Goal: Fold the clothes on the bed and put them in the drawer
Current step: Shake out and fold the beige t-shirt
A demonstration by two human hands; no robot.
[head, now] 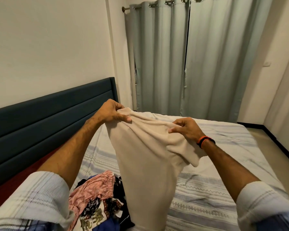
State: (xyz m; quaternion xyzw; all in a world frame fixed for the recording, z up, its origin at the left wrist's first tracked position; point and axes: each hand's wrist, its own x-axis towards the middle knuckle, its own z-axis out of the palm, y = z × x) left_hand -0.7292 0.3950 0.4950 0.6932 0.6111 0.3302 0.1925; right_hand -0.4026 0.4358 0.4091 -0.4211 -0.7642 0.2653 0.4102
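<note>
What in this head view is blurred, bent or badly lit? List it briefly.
Head view: wide-angle bending bows the curtains and headboard; motion blur smears both sleeves at the bottom corners; light is dim, warm and even, with no glare; the left hand, right hand and beige garment stay fairly sharp; the clothes pile is slightly soft.

Plain off-white walls [48, 39] enclose the room, and a dark teal padded headboard [48, 114] with horizontal channels stands against the left one. Pale grey-green eyelet curtains [190, 55] hang closed from a metal rod [128, 8] in the far corner, reaching down to the light beige floor [264, 139], which is edged by a black skirting strip [280, 145].
</note>
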